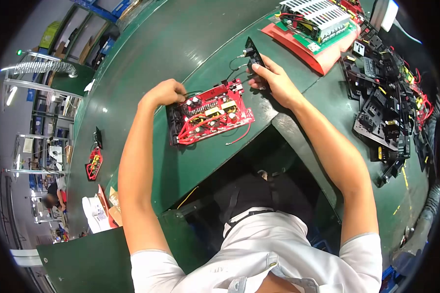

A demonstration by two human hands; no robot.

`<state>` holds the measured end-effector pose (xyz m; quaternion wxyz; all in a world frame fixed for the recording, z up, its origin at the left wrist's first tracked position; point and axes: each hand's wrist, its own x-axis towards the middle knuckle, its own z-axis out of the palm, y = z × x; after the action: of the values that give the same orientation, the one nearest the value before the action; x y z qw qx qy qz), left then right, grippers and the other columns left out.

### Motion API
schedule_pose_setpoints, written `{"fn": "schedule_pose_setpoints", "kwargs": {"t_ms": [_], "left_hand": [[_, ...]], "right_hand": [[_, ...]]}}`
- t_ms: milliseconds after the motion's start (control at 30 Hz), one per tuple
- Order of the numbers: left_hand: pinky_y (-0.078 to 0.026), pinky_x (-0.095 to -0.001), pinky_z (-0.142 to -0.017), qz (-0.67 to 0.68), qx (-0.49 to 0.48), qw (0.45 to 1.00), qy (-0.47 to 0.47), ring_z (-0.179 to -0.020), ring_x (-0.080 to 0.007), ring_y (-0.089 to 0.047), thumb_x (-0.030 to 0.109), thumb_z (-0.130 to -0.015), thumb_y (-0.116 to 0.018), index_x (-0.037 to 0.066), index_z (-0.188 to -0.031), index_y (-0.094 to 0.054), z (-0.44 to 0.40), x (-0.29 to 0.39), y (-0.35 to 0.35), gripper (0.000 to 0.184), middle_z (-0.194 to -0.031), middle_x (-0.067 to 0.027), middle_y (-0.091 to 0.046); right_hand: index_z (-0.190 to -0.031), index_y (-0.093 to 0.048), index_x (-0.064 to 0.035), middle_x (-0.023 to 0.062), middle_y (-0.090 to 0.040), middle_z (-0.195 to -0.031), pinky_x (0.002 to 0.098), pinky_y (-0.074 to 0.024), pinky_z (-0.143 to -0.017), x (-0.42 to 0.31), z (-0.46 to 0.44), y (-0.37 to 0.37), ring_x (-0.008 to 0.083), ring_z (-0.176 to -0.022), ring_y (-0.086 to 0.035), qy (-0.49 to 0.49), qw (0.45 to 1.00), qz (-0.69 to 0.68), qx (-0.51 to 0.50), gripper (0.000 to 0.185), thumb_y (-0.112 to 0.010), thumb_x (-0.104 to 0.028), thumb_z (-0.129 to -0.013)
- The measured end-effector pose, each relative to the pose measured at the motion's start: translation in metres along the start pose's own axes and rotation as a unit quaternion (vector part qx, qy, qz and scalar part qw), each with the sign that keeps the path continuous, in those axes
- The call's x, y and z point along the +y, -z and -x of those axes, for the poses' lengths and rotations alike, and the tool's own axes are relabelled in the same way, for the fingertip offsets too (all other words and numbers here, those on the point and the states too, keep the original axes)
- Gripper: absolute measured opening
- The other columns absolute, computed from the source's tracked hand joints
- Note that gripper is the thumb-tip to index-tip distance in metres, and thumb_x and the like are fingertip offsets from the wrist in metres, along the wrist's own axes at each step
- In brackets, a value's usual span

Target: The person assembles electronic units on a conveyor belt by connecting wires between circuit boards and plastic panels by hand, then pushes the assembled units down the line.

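Note:
A red circuit board [215, 111] lies on the green bench in front of me, crowded with capacitors, yellow-wrapped transformers and red wires. Along its left end stands a black end panel [173, 124]. My left hand [167, 93] has its fingers bent round the board's far left corner, beside that panel; the fingertips are partly hidden. Between the thumb and fingers of my right hand [271, 78] is a second black panel [254, 54], held upright above the bench. Thin dark wires [233, 68] run from this panel to the board's far right side. A loose red lead [242, 136] trails off the near edge.
At the far right, a vented metal power unit [315, 17] and green board rest on a red pad [298, 49]. Black panels with wires [381, 107] are heaped at the right. Another red board assembly [94, 163] lies at the left. A bench cut-out surrounds my body.

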<state>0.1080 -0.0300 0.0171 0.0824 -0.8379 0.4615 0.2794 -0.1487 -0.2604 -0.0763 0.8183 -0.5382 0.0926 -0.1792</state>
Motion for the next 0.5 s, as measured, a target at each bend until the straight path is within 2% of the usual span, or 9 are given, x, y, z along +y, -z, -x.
{"fn": "schedule_pose_setpoints", "kwargs": {"t_ms": [67, 133, 167, 267, 300, 400, 500], "left_hand": [[-0.053, -0.038, -0.081, -0.009, 0.069, 0.997, -0.032, -0.088, -0.0234, -0.068, 0.013, -0.082, -0.072, 0.002, -0.108, -0.072, -0.002, -0.01, -0.006, 0.029, -0.098, -0.0116, -0.074], [-0.053, -0.0355, -0.08, 0.075, 0.144, 0.987, 0.002, -0.087, -0.0206, -0.067, 0.011, -0.085, -0.071, -0.001, -0.104, -0.071, 0.003, -0.009, -0.001, 0.023, -0.093, -0.0109, -0.073], [-0.052, -0.0313, -0.081, 0.114, 0.154, 0.981, -0.015, -0.087, -0.0157, -0.065, 0.01, -0.088, -0.071, -0.002, -0.104, -0.071, 0.003, -0.009, 0.006, 0.02, -0.092, -0.0078, -0.072], [-0.051, -0.0288, -0.083, 0.211, 0.203, 0.955, -0.045, -0.089, -0.0123, -0.064, 0.01, -0.089, -0.072, -0.001, -0.104, -0.072, 0.026, 0.022, 0.027, 0.019, -0.094, -0.0039, -0.072], [-0.05, -0.0271, -0.084, 0.233, 0.199, 0.951, -0.036, -0.089, -0.0104, -0.063, 0.012, -0.088, -0.074, 0.0, -0.105, -0.072, 0.036, 0.036, 0.035, 0.021, -0.095, -0.0019, -0.071], [-0.052, -0.0284, -0.085, 0.295, 0.254, 0.919, -0.057, -0.089, -0.0118, -0.066, 0.012, -0.086, -0.076, 0.0, -0.105, -0.074, 0.046, 0.053, 0.04, 0.023, -0.095, -0.0041, -0.073], [-0.051, -0.0284, -0.089, 0.395, 0.269, 0.875, -0.075, -0.093, -0.012, -0.065, 0.011, -0.086, -0.077, 0.001, -0.11, -0.073, 0.043, 0.057, 0.032, 0.025, -0.099, -0.0035, -0.072]], "right_hand": [[-0.151, -0.043, -0.0073, 0.0077, -0.064, -0.115, 0.026, -0.0553, -0.079, 0.0, 0.002, -0.001, 0.0118, -0.087, -0.065, 0.0, 1.0, -0.008, 0.005, 0.053, -0.059, -0.026, -0.104], [-0.15, -0.044, -0.0078, 0.0079, -0.064, -0.115, 0.0264, -0.0554, -0.08, 0.002, 0.0, 0.0, 0.0118, -0.087, -0.065, -0.003, 1.0, -0.014, 0.009, 0.052, -0.059, -0.026, -0.104], [-0.149, -0.045, -0.0063, 0.0082, -0.064, -0.114, 0.0263, -0.0555, -0.079, 0.003, 0.0, 0.002, 0.0118, -0.086, -0.065, 0.003, 1.0, -0.01, 0.006, 0.051, -0.059, -0.026, -0.104], [-0.146, -0.046, -0.0043, 0.0081, -0.064, -0.113, 0.0261, -0.0554, -0.078, 0.001, -0.002, 0.003, 0.0118, -0.085, -0.064, -0.017, 0.999, -0.037, 0.002, 0.048, -0.059, -0.025, -0.104], [-0.148, -0.046, -0.0046, 0.0034, -0.062, -0.106, 0.025, -0.0546, -0.074, 0.003, -0.004, 0.003, 0.0103, -0.08, -0.064, -0.021, 0.998, -0.061, 0.008, 0.053, -0.063, -0.025, -0.102], [-0.147, -0.046, -0.0038, 0.0041, -0.062, -0.106, 0.0254, -0.0546, -0.073, 0.002, -0.004, 0.003, 0.0107, -0.08, -0.064, -0.019, 0.998, -0.057, 0.01, 0.052, -0.063, -0.025, -0.102], [-0.143, -0.047, -0.0024, 0.0062, -0.063, -0.11, 0.0262, -0.0549, -0.076, 0.001, -0.004, 0.004, 0.0118, -0.083, -0.064, -0.032, 0.998, -0.052, 0.007, 0.047, -0.06, -0.024, -0.103]]}}
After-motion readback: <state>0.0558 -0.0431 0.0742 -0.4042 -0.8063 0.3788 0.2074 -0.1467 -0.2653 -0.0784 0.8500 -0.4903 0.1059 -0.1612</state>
